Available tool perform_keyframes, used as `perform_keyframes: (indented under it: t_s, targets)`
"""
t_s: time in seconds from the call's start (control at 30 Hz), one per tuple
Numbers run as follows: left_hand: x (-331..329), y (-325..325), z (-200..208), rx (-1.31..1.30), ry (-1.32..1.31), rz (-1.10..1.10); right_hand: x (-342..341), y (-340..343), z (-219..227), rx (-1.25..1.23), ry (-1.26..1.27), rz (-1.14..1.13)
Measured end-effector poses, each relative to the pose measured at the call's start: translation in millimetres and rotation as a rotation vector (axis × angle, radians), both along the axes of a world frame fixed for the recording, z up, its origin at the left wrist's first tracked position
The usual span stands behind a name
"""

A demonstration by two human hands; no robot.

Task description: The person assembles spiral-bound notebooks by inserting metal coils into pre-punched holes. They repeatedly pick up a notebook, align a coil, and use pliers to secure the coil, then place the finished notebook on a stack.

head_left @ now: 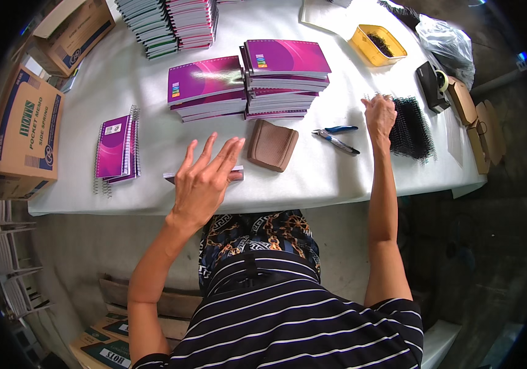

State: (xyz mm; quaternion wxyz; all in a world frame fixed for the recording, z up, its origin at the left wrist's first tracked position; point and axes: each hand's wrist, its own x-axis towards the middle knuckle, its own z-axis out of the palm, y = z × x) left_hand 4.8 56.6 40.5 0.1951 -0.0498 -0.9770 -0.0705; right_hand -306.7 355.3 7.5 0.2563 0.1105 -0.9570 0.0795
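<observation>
My left hand (203,184) lies over a small notebook block (237,168) at the table's front edge, its fingers stretched and apart. The hand hides most of that block. To the right, my right hand (380,118) is closed, fingertips pinched at a black spiral binding coil (369,96). It is beside a pile of black coils (413,130). Between my hands sit a brown ridged block (272,146) and blue-handled pliers (337,139). Two stacks of purple-covered notebooks (207,80) stand behind. Several spiral-bound purple notebooks (114,147) lie at the left.
A yellow tub (374,54) holds small dark scraps at the far right. Near the right edge are a black tape dispenser (432,87) and an open cardboard box (479,138). Cardboard cartons (30,132) line the left side. Taller notebook stacks (168,24) stand at the back.
</observation>
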Motion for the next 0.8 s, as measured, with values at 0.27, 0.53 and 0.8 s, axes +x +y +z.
perform_keyframes:
  t_s: [0.27, 0.53, 0.8]
  targets:
    - [1.3, 8.5, -3.6, 0.006, 0.074, 0.09, -11.5, 7.9, -1.8, 0.056, -0.246, 0.024]
    - [4.2, 8.9, -3.7, 0.024, 0.078, 0.108, 148.6, -74.6, 55.2, -0.509, -0.541, 0.907]
    - [3.4, 8.9, -0.2, 0.028, 0.039, 0.107, 198.7, -116.7, 37.5, -0.653, -0.678, 0.986]
